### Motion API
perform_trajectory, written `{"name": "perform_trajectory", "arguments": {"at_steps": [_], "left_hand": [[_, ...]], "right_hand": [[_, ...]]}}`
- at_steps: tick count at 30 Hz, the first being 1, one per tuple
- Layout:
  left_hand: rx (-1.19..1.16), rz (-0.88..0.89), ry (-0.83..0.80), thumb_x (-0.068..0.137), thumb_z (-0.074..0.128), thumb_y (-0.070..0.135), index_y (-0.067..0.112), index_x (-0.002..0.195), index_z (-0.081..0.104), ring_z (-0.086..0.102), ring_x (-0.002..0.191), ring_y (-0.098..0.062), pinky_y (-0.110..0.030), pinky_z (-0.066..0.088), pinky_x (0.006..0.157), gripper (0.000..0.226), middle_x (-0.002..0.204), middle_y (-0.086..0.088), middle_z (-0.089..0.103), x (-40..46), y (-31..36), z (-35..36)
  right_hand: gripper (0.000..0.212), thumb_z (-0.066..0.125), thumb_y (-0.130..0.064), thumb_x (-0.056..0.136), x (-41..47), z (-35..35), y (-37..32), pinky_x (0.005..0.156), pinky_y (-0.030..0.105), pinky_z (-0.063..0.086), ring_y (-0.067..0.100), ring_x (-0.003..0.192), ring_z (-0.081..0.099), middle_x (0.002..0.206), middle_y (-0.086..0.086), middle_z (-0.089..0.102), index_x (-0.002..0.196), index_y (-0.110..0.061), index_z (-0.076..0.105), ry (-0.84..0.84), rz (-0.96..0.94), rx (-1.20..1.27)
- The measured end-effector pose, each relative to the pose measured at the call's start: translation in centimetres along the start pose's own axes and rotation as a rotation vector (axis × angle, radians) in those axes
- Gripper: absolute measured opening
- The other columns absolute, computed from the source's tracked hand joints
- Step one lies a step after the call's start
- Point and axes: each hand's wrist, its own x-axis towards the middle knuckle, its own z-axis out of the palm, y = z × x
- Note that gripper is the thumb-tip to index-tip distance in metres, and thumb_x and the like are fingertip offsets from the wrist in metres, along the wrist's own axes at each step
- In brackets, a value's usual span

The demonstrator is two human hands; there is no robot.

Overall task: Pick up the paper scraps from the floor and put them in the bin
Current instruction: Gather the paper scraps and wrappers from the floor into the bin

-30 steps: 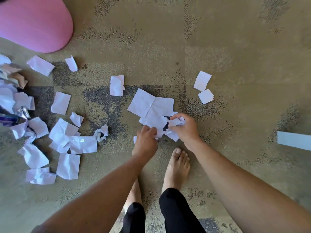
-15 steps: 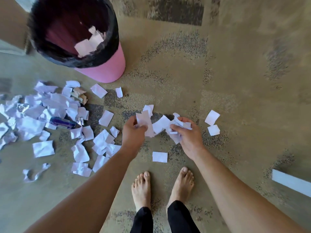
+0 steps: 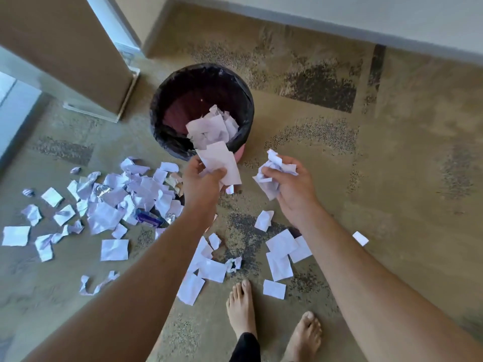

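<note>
1. Along the left of the floor (image 3: 392, 205), a dense litter of paper scraps (image 3: 109, 205) lies spread out, mixed with crumpled foil (image 3: 100, 189) and a purple wrapper (image 3: 149, 220); any printing on the wrapper is too blurred to read.
2. Left of centre, the left hand (image 3: 201, 182) pinches a flat paper sheet (image 3: 222, 164) between thumb and fingers. The sheet's long axis runs up and away from the fingers, its far end overlapping the near rim of the bin as seen from the head camera.
3. Straight beyond that hand stands the pink bin (image 3: 202, 111) with its black liner, several scraps already resting inside against the near wall.
4. Right of centre, the right hand (image 3: 292, 184) is clenched around a crumpled wad of scraps (image 3: 274, 173), held beside the bin rather than over it.
5. The left hand is the nearer one to the opening, so its sheet looks likeliest to drop first; the right must travel forward and leftward.
6. More scraps (image 3: 281, 253) lie near the bare feet (image 3: 241, 307), so most of the job remains.
7. No legible writing shows on any paper.
</note>
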Motion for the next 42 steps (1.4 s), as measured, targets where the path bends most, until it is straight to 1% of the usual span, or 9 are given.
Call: {"name": "perform_trajectory", "arguments": {"at_steps": [4,9,13,18,20,25,30,36,42], "left_hand": [[0.017,0.087,0.02,0.088,0.059,-0.008,0.016,0.11,0.057,0.067,0.085,-0.009,-0.025,0.057,0.062,0.032,0.096,0.005,0.067,4.9,4.4,-0.6],[0.171,0.088,0.042,0.089,0.068,0.012,0.015,0.119,0.052,0.067,0.088,-0.02,-0.031,0.06,0.063,0.034,0.101,0.002,0.062,11.2,8.0,-0.8],[0.29,0.037,0.022,0.089,0.065,0.021,0.027,0.14,0.042,0.058,0.117,-0.025,-0.05,0.052,0.095,0.056,0.134,-0.004,0.053,13.0,8.7,-1.2],[0.277,0.084,-0.004,0.094,0.057,0.017,0.021,0.135,0.051,0.054,0.125,-0.03,-0.047,0.045,0.104,0.042,0.137,-0.008,0.055,12.2,8.3,-1.4],[0.326,0.223,0.017,0.094,0.056,0.015,0.019,0.123,0.06,0.06,0.117,-0.023,-0.037,0.049,0.099,0.03,0.122,-0.003,0.062,11.0,7.6,-1.5],[0.495,0.584,-0.04,0.095,0.055,0.019,0.018,0.108,0.062,0.057,0.098,-0.006,-0.011,0.044,0.082,0.015,0.11,0.006,0.059,5.9,4.1,-0.1],[0.694,0.659,-0.296,0.094,0.062,0.024,0.014,0.113,0.061,0.051,0.102,0.003,-0.01,0.042,0.082,0.022,0.122,0.0,0.054,2.1,-3.6,1.9],[0.977,0.612,-0.489,0.089,0.063,0.047,0.019,0.128,0.055,0.04,0.135,-0.021,-0.042,0.039,0.107,0.049,0.145,-0.004,0.041,1.2,-13.8,4.8],[1.248,0.556,-0.52,0.078,0.048,0.073,0.037,0.136,0.041,0.025,0.144,-0.031,-0.058,0.029,0.112,0.068,0.157,-0.001,0.023,2.3,-24.3,6.4]], "right_hand": [[0.033,0.068,0.013,0.078,2.2,6.3,-2.9,0.077,0.039,0.051,0.023,0.079,0.063,0.08,0.006,0.066,0.078,-0.019,0.06,-0.101,-0.059,-0.067],[0.018,0.067,-0.004,0.087,7.0,13.1,-5.5,0.083,0.043,0.056,0.032,0.105,0.066,0.105,0.011,0.067,0.091,-0.022,0.065,-0.098,-0.085,-0.223],[0.038,0.06,-0.024,0.095,7.8,15.1,-5.9,0.083,0.041,0.058,0.022,0.109,0.057,0.129,0.002,0.056,0.133,-0.021,0.054,-0.179,0.006,-0.313],[0.057,0.051,-0.006,0.098,7.5,13.8,-5.5,0.098,0.048,0.05,0.022,0.122,0.049,0.134,0.001,0.049,0.15,-0.021,0.032,-0.249,0.023,-0.254],[0.053,0.048,0.0,0.096,7.3,12.7,-5.1,0.097,0.043,0.052,0.017,0.109,0.056,0.117,0.004,0.055,0.146,-0.017,0.038,-0.226,-0.03,-0.212],[0.032,0.052,0.0,0.095,6.2,6.3,-3.4,0.087,0.036,0.059,0.012,0.1,0.063,0.114,0.005,0.061,0.125,-0.008,0.058,-0.091,-0.253,-0.324],[0.024,0.057,-0.011,0.096,5.3,-5.3,1.6,0.093,0.04,0.055,0.012,0.112,0.061,0.119,-0.005,0.061,0.12,-0.013,0.061,0.014,-0.323,-0.524],[0.027,0.058,-0.02,0.097,5.5,-19.8,8.0,0.097,0.032,0.049,0.016,0.119,0.057,0.133,0.0,0.058,0.124,-0.017,0.06,0.188,-0.324,-0.756],[0.037,0.063,-0.025,0.092,6.9,-31.5,15.9,0.102,0.039,0.045,0.022,0.124,0.051,0.133,0.005,0.056,0.127,-0.014,0.058,0.368,-0.334,-0.957]]}}
